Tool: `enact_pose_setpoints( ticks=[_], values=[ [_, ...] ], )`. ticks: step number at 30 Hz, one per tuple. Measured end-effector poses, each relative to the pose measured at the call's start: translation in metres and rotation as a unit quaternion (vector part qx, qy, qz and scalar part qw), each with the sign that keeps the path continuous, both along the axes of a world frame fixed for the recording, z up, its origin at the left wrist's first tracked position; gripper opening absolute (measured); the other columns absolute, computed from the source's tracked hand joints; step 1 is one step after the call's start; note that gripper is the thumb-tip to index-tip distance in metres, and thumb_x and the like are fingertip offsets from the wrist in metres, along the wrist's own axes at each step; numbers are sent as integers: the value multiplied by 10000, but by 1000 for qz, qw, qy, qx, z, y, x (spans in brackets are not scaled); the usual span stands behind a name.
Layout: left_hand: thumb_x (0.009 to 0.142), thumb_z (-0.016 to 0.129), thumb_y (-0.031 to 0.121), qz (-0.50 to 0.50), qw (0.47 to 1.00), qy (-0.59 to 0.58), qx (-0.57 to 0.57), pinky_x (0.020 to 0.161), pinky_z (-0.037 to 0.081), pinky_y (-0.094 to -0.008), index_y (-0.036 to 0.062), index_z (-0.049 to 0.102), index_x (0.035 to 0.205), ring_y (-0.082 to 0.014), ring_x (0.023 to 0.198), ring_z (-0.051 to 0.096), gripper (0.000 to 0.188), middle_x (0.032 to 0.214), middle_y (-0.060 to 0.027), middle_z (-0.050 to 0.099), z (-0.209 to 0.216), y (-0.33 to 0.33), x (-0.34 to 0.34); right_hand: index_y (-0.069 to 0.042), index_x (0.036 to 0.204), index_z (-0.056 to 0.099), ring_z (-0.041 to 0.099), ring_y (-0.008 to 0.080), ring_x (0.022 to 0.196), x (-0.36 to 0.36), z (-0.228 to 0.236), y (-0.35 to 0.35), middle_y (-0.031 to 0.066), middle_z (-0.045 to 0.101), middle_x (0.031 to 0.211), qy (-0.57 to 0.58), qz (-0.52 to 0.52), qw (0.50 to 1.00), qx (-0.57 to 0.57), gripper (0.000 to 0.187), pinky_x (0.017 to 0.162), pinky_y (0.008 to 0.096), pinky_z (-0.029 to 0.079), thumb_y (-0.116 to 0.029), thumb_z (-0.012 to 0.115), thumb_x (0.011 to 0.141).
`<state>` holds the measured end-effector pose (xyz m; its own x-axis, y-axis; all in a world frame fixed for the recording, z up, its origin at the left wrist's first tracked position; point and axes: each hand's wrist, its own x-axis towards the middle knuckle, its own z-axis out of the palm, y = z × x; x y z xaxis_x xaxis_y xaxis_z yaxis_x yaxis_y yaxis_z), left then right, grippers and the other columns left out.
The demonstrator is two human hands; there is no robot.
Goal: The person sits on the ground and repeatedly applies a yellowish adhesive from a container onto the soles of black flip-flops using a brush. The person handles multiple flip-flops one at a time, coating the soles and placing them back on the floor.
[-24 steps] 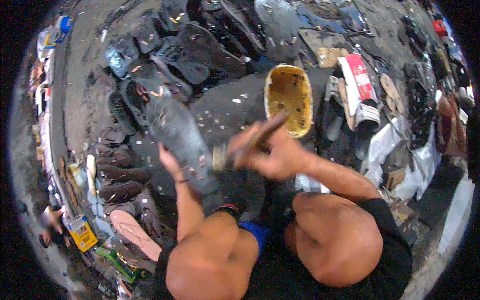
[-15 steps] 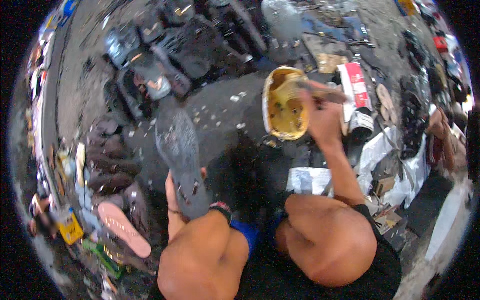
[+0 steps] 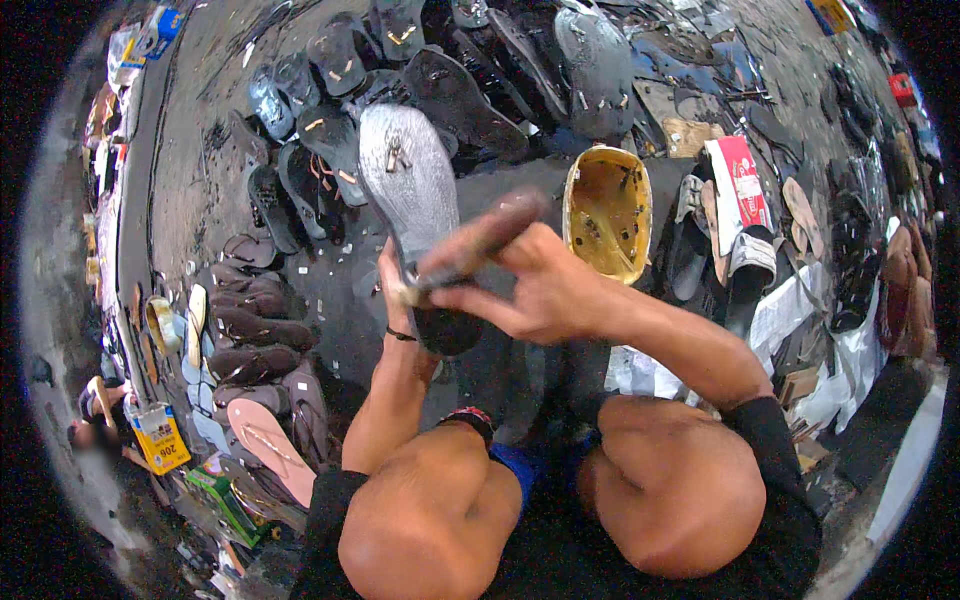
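My left hand [image 3: 393,288] holds up a dark shoe sole [image 3: 410,175], with a wet grey shine on its upper part and small strap knots or slots near its far end. My right hand [image 3: 550,290] grips a brown-handled brush [image 3: 495,232], blurred by motion, across the sole's narrow middle. The brush's tip and the left fingers meet close together there, so exact contact is hard to make out. Right of the sole stands a yellow tub [image 3: 608,215] with a yellowish coating and dark specks inside.
Many dark soles [image 3: 460,95] lie beyond my hands, and brown sandals [image 3: 262,325] are stacked at left. A pink sandal [image 3: 270,450] lies beside my left knee. A red and white box [image 3: 740,180] and loose shoes are at right. A person [image 3: 95,430] shows at the far left.
My right hand has moved from the tub leftward to the sole with the brush. My left hand has lifted the sole up and away from my knee.
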<state>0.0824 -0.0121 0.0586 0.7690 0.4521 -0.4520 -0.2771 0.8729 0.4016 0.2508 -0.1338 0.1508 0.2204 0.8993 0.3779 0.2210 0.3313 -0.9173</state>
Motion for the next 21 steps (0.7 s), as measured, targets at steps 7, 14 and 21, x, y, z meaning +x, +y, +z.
enact_pose_setpoints(
  ticks=[7,14,21],
  values=[
    [1017,431,467,87,991,79,66,752,596,-361,33,598,1209,-247,878,687,503,1087,-128,676,24,17,7,-152,1182,688,643,276,1035,-18,-6,-30,77,684,1075,-169,44,983,62,389,855,435,506,-128,678,794],
    [980,474,486,66,986,77,132,813,576,-368,-13,541,1290,-254,949,662,591,1174,-183,634,39,15,19,-107,1046,715,675,348,895,-1,-11,-8,141,700,944,-55,-136,988,36,222,788,438,545,-103,725,824],
    [993,513,499,-15,998,7,-59,855,557,-354,76,606,1246,-224,985,666,501,1199,-98,647,-30,16,16,-139,1194,642,621,321,981,12,16,10,104,651,1061,-216,4,973,78,411,779,429,474,-118,670,785]
  ],
)
